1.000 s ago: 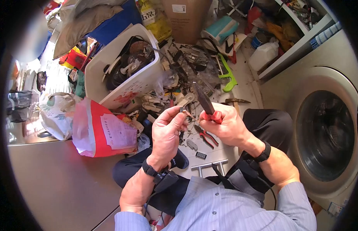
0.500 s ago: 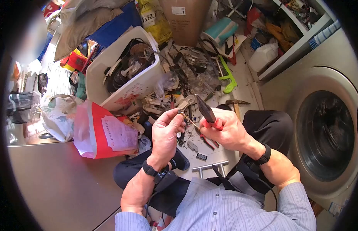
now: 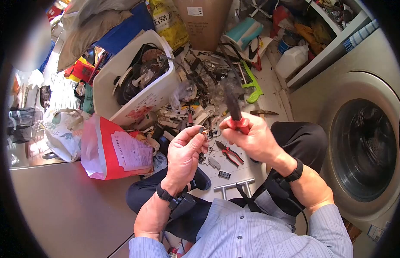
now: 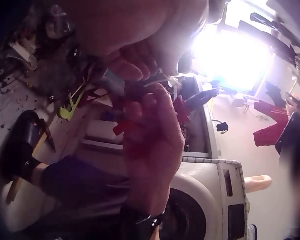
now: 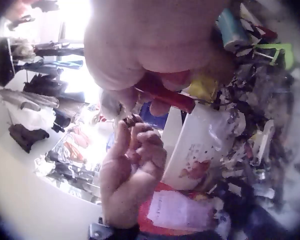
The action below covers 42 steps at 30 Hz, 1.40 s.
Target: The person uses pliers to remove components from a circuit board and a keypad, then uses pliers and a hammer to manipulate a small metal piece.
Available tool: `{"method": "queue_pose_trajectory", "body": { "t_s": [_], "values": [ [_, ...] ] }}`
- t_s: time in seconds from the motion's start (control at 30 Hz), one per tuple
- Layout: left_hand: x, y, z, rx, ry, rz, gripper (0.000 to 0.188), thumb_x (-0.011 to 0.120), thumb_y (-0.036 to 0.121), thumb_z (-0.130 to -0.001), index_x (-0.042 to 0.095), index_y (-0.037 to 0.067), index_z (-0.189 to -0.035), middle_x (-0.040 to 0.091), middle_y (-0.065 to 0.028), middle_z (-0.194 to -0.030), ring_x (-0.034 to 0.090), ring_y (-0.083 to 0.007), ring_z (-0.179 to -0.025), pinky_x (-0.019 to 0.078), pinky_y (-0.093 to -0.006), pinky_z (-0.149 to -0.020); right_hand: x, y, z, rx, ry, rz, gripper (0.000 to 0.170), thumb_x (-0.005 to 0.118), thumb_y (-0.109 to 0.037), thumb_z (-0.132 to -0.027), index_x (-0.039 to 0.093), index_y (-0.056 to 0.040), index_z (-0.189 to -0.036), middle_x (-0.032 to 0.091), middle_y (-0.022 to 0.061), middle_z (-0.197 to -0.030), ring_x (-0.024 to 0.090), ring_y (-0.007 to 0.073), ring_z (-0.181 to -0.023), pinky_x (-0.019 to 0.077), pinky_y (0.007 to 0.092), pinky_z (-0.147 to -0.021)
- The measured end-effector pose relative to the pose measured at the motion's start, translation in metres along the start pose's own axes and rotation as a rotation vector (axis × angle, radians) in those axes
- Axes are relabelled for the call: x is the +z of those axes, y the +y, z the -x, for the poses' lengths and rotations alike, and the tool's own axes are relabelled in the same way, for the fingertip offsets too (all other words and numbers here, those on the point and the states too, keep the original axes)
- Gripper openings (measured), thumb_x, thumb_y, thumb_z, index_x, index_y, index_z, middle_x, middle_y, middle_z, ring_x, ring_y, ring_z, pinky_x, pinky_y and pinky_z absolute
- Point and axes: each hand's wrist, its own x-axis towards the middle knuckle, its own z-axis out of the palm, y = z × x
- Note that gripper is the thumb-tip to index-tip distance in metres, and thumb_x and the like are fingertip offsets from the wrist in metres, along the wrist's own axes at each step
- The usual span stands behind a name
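Note:
Pinched between thumb and forefinger of my left hand (image 3: pixel 185 148) is a small dark part (image 3: pixel 202 130) with a bit of copper colour at its end. My right hand (image 3: pixel 251 135) grips red-handled pliers (image 3: pixel 232 103), their dark metal head pointing up and away from me. A short gap separates the two hands in the head view. From the right wrist, the red handle (image 5: pixel 165 94) shows under the palm, above the left hand (image 5: pixel 135 172). Below the hands, a second pair of red-and-black pliers (image 3: pixel 230 154) lies on the floor.
Scrap parts (image 3: pixel 208 77) litter the floor ahead, beside a white bin (image 3: pixel 142 101) of loose items. A red-and-white bag (image 3: pixel 118 148) stands left, a washing machine (image 3: pixel 320 107) right. A green-handled saw (image 3: pixel 253 88) and a hammer (image 3: pixel 264 112) lie toward the right.
Half a second ago a thin copper-coloured strand stretched from the left fingers toward the right hand; it no longer spans the gap. The pliers' head has swung more upright and looks blurred.

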Motion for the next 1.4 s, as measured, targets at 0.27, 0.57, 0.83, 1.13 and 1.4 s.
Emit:
{"method": "queue_pose_trajectory", "body": {
  "t_s": [0.27,0.57,0.83,1.13,1.4],
  "values": [
    [0.013,-0.001,0.006,0.045,-0.059,-0.285,0.029,0.075,0.006,-0.095,0.069,-0.001,-0.121,0.074,-0.0063,-0.104,0.067,-0.0107,-0.082,0.0539,-0.0246,-0.073,0.013,0.005,0.004,-0.015,-0.018,0.032,0.015,0.076,-0.010,-0.090,0.068,0.0005,-0.097,0.060,0.0004,-0.074,0.055,0.0065,-0.070,0.0476,0.0267,-0.064],
    [0.005,-0.001,0.008,-0.056,-0.022,0.075,0.026,0.069,0.012,-0.100,0.068,0.000,-0.123,0.074,-0.0112,-0.103,0.069,-0.0168,-0.086,0.0560,-0.0295,-0.073,0.007,-0.003,0.003,-0.042,0.181,0.138,0.008,0.068,-0.007,-0.095,0.063,-0.0023,-0.091,0.053,-0.0061,-0.071,0.045,0.0029,-0.065,0.0392,0.0245,-0.058],
    [0.010,-0.006,0.004,-0.058,-0.092,0.032,0.026,0.071,0.008,-0.098,0.068,0.001,-0.123,0.074,-0.0103,-0.102,0.069,-0.0176,-0.085,0.0558,-0.0302,-0.075,0.013,0.006,0.003,-0.098,0.004,0.104,0.014,0.077,-0.008,-0.089,0.066,0.0002,-0.096,0.061,0.0003,-0.074,0.056,0.0061,-0.070,0.0495,0.0261,-0.065],
    [0.010,-0.004,0.004,-0.072,-0.045,0.059,0.025,0.069,0.009,-0.100,0.066,0.000,-0.123,0.073,-0.0093,-0.104,0.069,-0.0168,-0.089,0.0551,-0.0291,-0.075,0.002,-0.001,0.002,-0.004,0.073,-0.003,0.009,0.071,-0.006,-0.092,0.064,-0.0031,-0.089,0.060,-0.0030,-0.073,0.050,0.0042,-0.067,0.0426,0.0259,-0.059],
    [0.005,-0.002,0.001,-0.137,-0.085,0.172,0.025,0.063,0.021,-0.105,0.065,0.006,-0.124,0.072,-0.0062,-0.105,0.067,-0.0167,-0.092,0.0517,-0.0301,-0.076,0.000,-0.007,0.002,0.076,-0.001,0.079,0.010,0.074,-0.007,-0.092,0.065,-0.0032,-0.095,0.057,-0.0062,-0.073,0.046,0.0021,-0.067,0.0421,0.0232,-0.061]
  ]
}}
